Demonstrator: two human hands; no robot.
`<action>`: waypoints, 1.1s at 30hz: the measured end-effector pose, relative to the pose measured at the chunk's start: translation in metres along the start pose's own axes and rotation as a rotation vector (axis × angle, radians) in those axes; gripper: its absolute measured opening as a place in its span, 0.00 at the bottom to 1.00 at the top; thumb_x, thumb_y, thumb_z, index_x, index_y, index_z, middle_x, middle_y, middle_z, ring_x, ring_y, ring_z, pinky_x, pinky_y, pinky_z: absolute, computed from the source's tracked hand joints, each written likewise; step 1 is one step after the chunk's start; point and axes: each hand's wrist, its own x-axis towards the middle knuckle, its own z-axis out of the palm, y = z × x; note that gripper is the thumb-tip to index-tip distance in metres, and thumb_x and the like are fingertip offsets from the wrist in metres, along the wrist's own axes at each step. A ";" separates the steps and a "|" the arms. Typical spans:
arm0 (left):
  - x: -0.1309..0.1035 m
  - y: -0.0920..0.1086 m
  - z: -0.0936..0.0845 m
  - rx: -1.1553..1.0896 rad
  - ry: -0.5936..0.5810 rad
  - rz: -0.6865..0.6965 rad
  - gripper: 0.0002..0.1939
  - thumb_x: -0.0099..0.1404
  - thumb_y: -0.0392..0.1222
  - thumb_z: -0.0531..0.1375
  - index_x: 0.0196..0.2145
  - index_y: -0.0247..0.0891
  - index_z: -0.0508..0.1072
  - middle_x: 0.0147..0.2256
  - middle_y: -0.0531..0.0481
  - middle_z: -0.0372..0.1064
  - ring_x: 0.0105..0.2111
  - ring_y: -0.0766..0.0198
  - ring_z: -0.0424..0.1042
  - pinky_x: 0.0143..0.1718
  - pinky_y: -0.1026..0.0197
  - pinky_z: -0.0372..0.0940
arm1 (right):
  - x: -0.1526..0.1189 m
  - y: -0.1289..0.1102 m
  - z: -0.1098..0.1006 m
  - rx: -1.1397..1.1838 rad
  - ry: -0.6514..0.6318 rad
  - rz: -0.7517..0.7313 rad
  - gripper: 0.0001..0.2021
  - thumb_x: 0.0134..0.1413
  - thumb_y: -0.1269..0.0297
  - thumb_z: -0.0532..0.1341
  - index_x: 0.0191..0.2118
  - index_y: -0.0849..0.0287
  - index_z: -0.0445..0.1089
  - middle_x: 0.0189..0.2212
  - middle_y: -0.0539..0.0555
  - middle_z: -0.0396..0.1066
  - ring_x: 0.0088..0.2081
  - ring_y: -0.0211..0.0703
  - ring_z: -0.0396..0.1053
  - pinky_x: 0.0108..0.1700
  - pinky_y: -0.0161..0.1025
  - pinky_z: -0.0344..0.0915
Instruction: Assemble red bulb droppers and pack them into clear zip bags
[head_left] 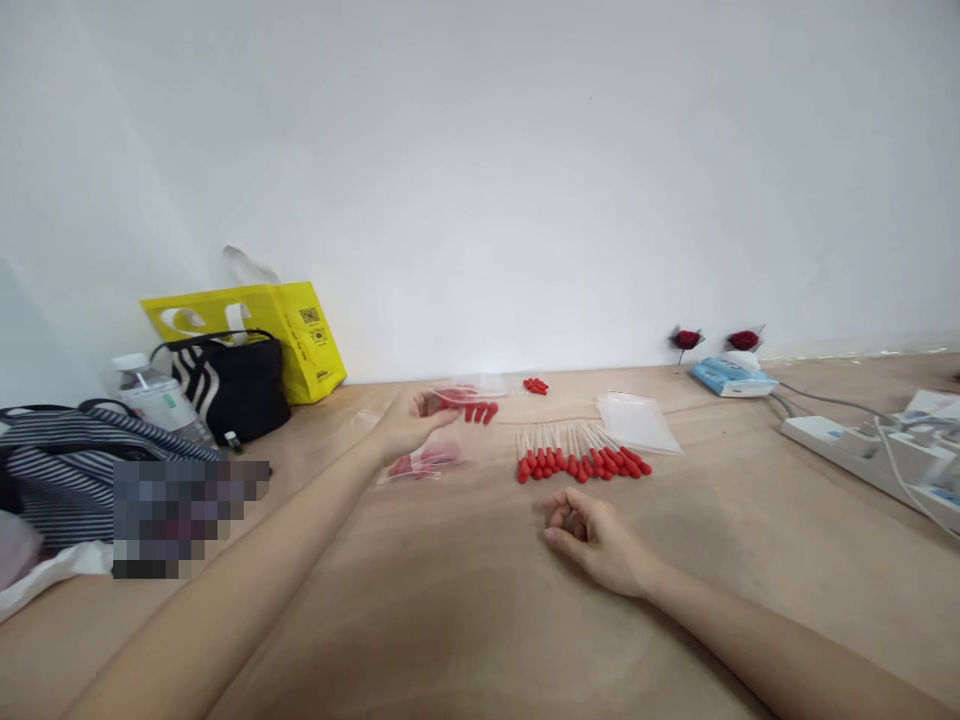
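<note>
My left hand (411,424) reaches forward over the table, fingers closed on a clear plastic bag (459,394) blurred by motion. Several red tips (480,412) show at the bag's near right side. Below this hand lie more clear bags with red contents (427,458). My right hand (592,540) rests at the table's middle, its fingers loosely curled with the thumb apart and nothing visible in them. Just beyond it, thin white sticks with red ends (581,460) form a fanned row, red ends toward me. A flat clear zip bag (637,422) lies behind their right end.
By the wall lies a small red pile (535,386). At left stand a yellow bag (315,345), a black bag (259,385), a bottle (154,395) and striped fabric (82,465). Tissues (731,377), two dark red flowers (686,339) and a power strip (840,440) with cables occupy the right.
</note>
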 end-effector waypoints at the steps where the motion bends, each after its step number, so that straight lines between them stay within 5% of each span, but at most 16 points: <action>1: 0.011 -0.005 -0.001 0.128 0.035 0.090 0.13 0.55 0.39 0.57 0.38 0.33 0.69 0.40 0.45 0.71 0.41 0.61 0.69 0.44 0.60 0.61 | 0.000 0.000 0.000 -0.004 0.003 -0.001 0.11 0.47 0.68 0.56 0.40 0.60 0.62 0.27 0.49 0.66 0.22 0.32 0.60 0.26 0.31 0.57; 5: 0.037 -0.041 0.005 0.421 0.052 0.145 0.10 0.54 0.33 0.54 0.34 0.32 0.72 0.37 0.45 0.73 0.39 0.60 0.70 0.44 0.59 0.61 | -0.001 -0.002 0.000 -0.005 0.011 -0.006 0.11 0.47 0.67 0.56 0.39 0.60 0.63 0.28 0.49 0.66 0.22 0.32 0.59 0.25 0.31 0.57; 9: 0.035 -0.073 0.015 0.556 -0.014 0.095 0.15 0.50 0.26 0.52 0.32 0.35 0.74 0.35 0.48 0.74 0.39 0.60 0.70 0.44 0.59 0.61 | -0.002 -0.006 0.000 -0.009 0.001 0.002 0.11 0.46 0.69 0.56 0.39 0.60 0.62 0.27 0.49 0.66 0.22 0.32 0.59 0.25 0.31 0.57; 12: 0.027 -0.079 0.011 0.630 -0.122 0.053 0.20 0.46 0.24 0.52 0.33 0.38 0.75 0.36 0.52 0.74 0.38 0.62 0.71 0.42 0.63 0.62 | -0.002 -0.008 0.000 -0.026 -0.004 -0.001 0.11 0.47 0.69 0.56 0.39 0.60 0.62 0.27 0.49 0.66 0.22 0.32 0.60 0.25 0.31 0.57; 15: 0.018 -0.075 -0.013 0.703 -0.164 -0.018 0.24 0.44 0.24 0.51 0.37 0.42 0.75 0.40 0.55 0.73 0.41 0.62 0.70 0.43 0.66 0.62 | -0.003 -0.006 -0.001 -0.043 -0.009 -0.008 0.10 0.47 0.69 0.56 0.39 0.60 0.62 0.28 0.50 0.66 0.22 0.32 0.60 0.26 0.31 0.57; 22: -0.024 -0.102 -0.093 0.942 0.219 -0.354 0.18 0.55 0.37 0.51 0.43 0.33 0.71 0.46 0.42 0.68 0.52 0.49 0.59 0.52 0.52 0.53 | -0.003 -0.004 -0.001 -0.045 -0.016 -0.011 0.11 0.48 0.68 0.55 0.40 0.59 0.62 0.28 0.50 0.66 0.23 0.33 0.61 0.26 0.31 0.58; 24: -0.037 -0.118 -0.100 0.971 0.291 -0.452 0.18 0.57 0.41 0.53 0.42 0.28 0.71 0.45 0.35 0.67 0.51 0.44 0.60 0.49 0.50 0.55 | -0.003 -0.004 -0.001 -0.048 -0.016 -0.010 0.10 0.48 0.67 0.55 0.39 0.59 0.62 0.29 0.50 0.66 0.23 0.33 0.61 0.26 0.32 0.58; 28: -0.051 -0.136 -0.097 0.977 0.364 -0.564 0.14 0.58 0.40 0.52 0.37 0.33 0.74 0.40 0.39 0.72 0.45 0.46 0.66 0.43 0.53 0.60 | -0.003 -0.005 -0.001 -0.064 -0.002 -0.015 0.09 0.48 0.66 0.56 0.38 0.59 0.62 0.29 0.50 0.66 0.23 0.33 0.61 0.26 0.32 0.58; 33: -0.056 -0.118 -0.095 0.972 0.553 -0.604 0.19 0.62 0.38 0.47 0.42 0.28 0.72 0.40 0.34 0.71 0.42 0.42 0.68 0.41 0.49 0.61 | -0.003 -0.007 -0.002 -0.091 0.058 -0.051 0.09 0.48 0.67 0.55 0.37 0.59 0.63 0.27 0.50 0.66 0.23 0.34 0.61 0.25 0.32 0.58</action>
